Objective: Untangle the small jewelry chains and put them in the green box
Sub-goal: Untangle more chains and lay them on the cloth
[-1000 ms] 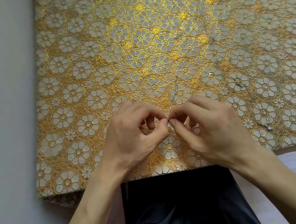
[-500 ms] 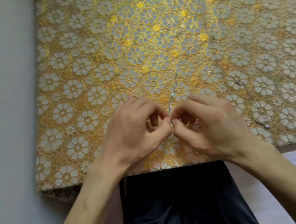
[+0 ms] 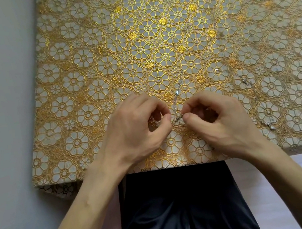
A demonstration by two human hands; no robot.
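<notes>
Together, left hand (image 3: 135,130) and right hand (image 3: 222,123) on chain (image 3: 176,107) (a pinch each)

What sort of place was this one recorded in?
Probably a home table, not a workshop: a gold floral-patterned tablecloth covers it, a plain grey surface borders it, and the left hand and right hand pinch a thin silver chain.

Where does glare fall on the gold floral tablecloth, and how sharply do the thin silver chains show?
Head view: sheen peaks at the upper centre of the gold floral lace tablecloth, dulling rightward; the thin silver chain pinched between left hand and right hand is faint but traceable; the second silver chain, rightward, nearly melts into the pattern.
</notes>
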